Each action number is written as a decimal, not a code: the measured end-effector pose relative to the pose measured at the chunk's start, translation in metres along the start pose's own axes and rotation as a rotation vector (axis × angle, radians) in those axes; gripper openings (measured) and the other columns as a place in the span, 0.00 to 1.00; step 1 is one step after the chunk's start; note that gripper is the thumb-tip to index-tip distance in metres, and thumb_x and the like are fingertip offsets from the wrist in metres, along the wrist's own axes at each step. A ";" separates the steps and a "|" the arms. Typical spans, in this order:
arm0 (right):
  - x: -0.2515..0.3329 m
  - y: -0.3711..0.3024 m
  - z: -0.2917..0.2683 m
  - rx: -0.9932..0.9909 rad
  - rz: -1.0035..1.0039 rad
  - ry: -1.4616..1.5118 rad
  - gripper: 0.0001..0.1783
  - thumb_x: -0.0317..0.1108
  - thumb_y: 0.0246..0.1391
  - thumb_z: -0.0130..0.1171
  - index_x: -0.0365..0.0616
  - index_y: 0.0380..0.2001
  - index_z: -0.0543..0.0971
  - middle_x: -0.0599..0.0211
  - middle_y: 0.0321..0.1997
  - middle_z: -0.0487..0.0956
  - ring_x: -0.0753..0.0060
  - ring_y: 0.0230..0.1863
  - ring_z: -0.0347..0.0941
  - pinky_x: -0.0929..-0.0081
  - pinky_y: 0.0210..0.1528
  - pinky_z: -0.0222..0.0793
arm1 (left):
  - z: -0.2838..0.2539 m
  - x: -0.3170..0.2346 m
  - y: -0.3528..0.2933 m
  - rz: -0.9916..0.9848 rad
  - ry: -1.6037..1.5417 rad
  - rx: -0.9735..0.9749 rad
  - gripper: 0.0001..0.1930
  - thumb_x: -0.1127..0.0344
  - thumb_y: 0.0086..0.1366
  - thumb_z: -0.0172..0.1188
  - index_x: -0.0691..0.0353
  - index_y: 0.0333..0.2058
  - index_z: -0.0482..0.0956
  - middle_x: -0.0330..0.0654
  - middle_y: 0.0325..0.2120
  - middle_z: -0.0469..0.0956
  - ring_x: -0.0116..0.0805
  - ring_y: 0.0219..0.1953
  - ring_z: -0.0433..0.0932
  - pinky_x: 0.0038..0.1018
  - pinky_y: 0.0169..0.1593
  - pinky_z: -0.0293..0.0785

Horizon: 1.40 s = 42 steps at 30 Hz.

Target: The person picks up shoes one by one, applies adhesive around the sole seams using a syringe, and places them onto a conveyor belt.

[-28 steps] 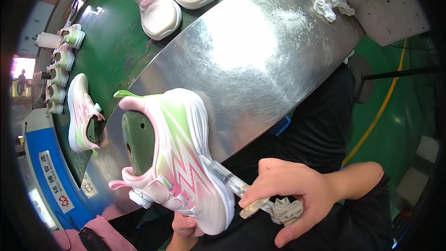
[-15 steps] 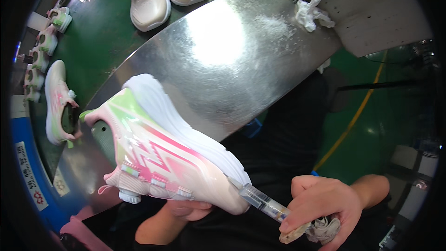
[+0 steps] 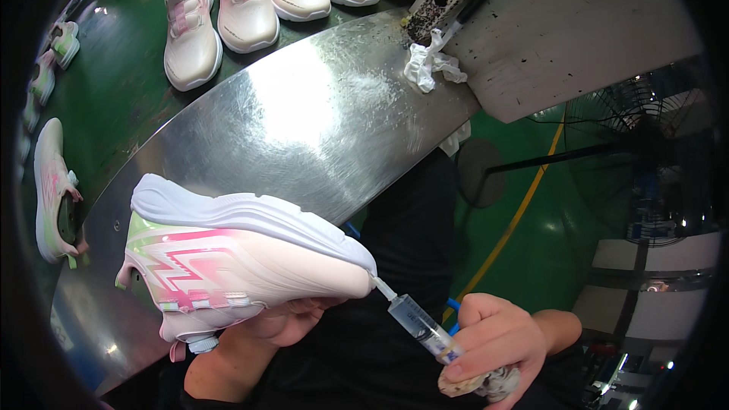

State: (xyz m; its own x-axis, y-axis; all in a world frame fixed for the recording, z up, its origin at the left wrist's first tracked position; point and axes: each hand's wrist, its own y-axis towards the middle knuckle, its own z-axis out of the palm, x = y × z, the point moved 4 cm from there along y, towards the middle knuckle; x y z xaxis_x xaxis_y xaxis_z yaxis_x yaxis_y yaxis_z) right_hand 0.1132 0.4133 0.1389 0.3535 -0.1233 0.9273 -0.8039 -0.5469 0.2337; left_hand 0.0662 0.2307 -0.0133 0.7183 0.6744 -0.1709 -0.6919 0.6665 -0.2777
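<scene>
My left hand [image 3: 287,322] is closed around a pale pink and white sneaker [image 3: 250,258] from below. The shoe lies on its side in the air, white sole up, toe pointing right. Bright pink zigzag trim and a green heel mark its side, and a round dial sits at its lower edge. In my right hand [image 3: 493,342] is a clear syringe [image 3: 424,328], its barrel pointing up and left. The nozzle touches or nearly touches the seam between sole and upper at the toe. A crumpled, dirty cloth [image 3: 497,384] is also held in that hand.
A shiny metal ledge [image 3: 349,137] curves ahead, bordering a green surface [image 3: 129,83]. Several matching sneakers [image 3: 247,11] line the back; another sneaker [image 3: 53,197] lies at left. White crumpled tissue [image 3: 431,64] rests near a grey panel [image 3: 577,30]. A dark fan [image 3: 645,121] stands right.
The sneaker has turned so its sole faces more upward, and its toe has shifted left. The syringe has followed, pointing more steeply at the toe. The whole view has swung to the right.
</scene>
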 end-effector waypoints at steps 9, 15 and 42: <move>-0.001 0.006 0.011 0.001 -0.079 -0.294 0.31 0.54 0.43 0.67 0.38 0.40 0.76 0.71 0.34 0.81 0.75 0.24 0.73 0.73 0.25 0.50 | 0.004 -0.003 0.013 0.009 -0.116 0.118 0.35 0.81 0.54 0.61 0.52 0.60 0.60 0.44 0.53 0.70 0.39 0.53 0.73 0.34 0.52 0.76; -0.006 0.015 0.023 0.029 -0.153 -0.627 0.17 0.49 0.50 0.61 0.46 0.33 0.80 0.74 0.25 0.75 0.75 0.15 0.58 0.77 0.19 0.49 | 0.007 -0.005 0.018 0.013 -0.105 0.137 0.34 0.71 0.57 0.64 0.51 0.61 0.60 0.45 0.45 0.77 0.43 0.53 0.73 0.28 0.49 0.79; -0.024 0.006 0.022 -0.256 -0.367 -0.670 0.18 0.52 0.56 0.53 0.49 0.36 0.78 0.70 0.27 0.73 0.66 0.18 0.60 0.70 0.19 0.55 | -0.029 -0.014 -0.032 -0.044 0.076 -0.124 0.28 0.56 0.56 0.58 0.64 0.53 0.69 0.44 0.52 0.72 0.43 0.53 0.70 0.38 0.59 0.63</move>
State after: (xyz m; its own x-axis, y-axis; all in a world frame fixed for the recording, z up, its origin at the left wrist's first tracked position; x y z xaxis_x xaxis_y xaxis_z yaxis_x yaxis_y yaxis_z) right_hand 0.1101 0.3943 0.1112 0.7628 -0.4874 0.4250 -0.6368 -0.4519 0.6248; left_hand 0.0804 0.1906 -0.0296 0.7544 0.6162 -0.2261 -0.6486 0.6471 -0.4006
